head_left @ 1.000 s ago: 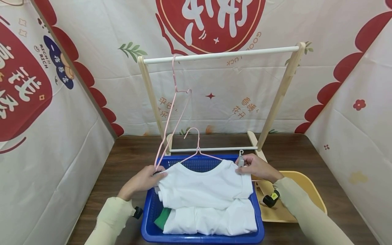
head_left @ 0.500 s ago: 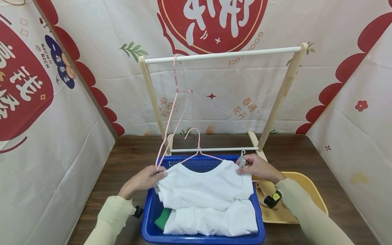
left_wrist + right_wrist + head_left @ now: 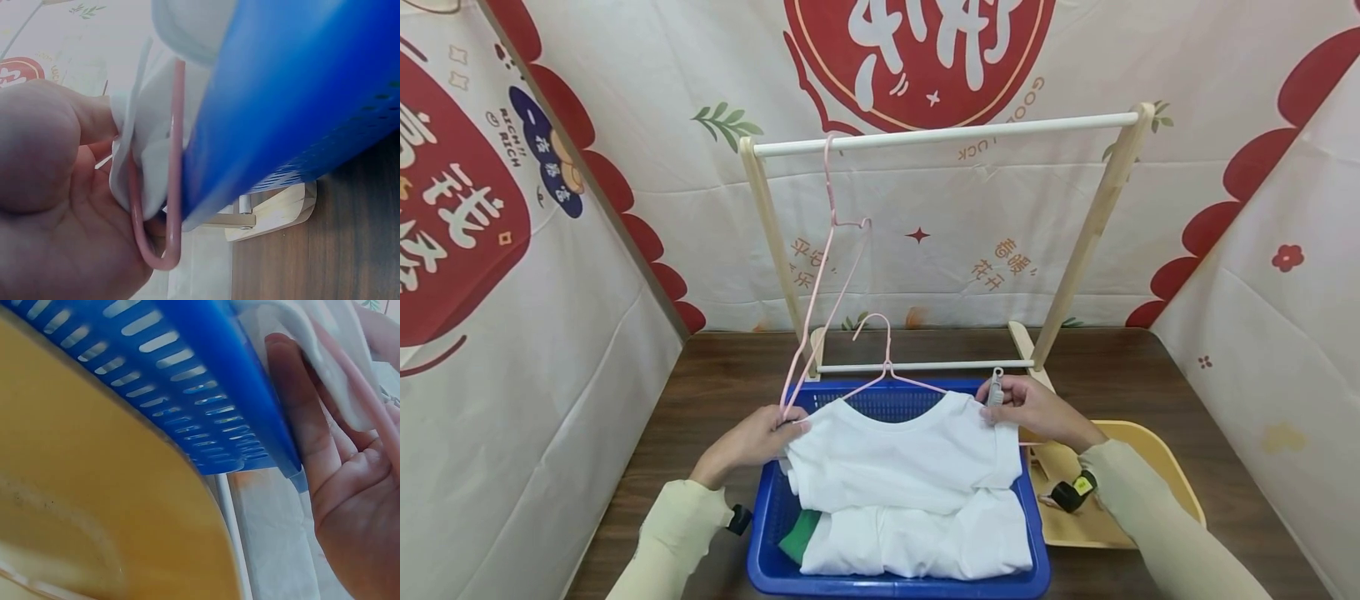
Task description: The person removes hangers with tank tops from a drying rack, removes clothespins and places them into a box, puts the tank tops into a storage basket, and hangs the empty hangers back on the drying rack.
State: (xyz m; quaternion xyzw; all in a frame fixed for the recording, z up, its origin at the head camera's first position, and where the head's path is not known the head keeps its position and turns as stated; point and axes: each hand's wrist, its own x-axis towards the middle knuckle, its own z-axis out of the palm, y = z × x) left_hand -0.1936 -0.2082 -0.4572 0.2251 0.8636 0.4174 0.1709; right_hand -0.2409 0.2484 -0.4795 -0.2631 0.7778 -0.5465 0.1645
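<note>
A white T-shirt point(image 3: 895, 458), threaded on a pink hanger point(image 3: 888, 346), lies over the blue basket point(image 3: 760, 542). My left hand point(image 3: 748, 440) pinches the shirt's left shoulder. The hanger's bent pink end point(image 3: 175, 156) pokes out of the sleeve against that palm in the left wrist view. At the opposite shoulder my right hand point(image 3: 1037, 412) holds a grey clothes peg point(image 3: 996, 388) upright, thumb on the cloth. Fingers point(image 3: 306, 419) of this hand reach under the sleeve beside the basket rim in the right wrist view. The peg's lower end is hidden.
A wooden drying rack point(image 3: 1097, 225) stands behind the basket, with another pink hanger point(image 3: 811, 300) on its white top bar. More white clothing point(image 3: 917, 537) and a green cloth point(image 3: 800, 533) lie in the basket. A yellow tray point(image 3: 1150, 454) sits at the right.
The grey peg has turned slightly in my right fingers and shifted a little right. My left hand and the shirt stay nearly still.
</note>
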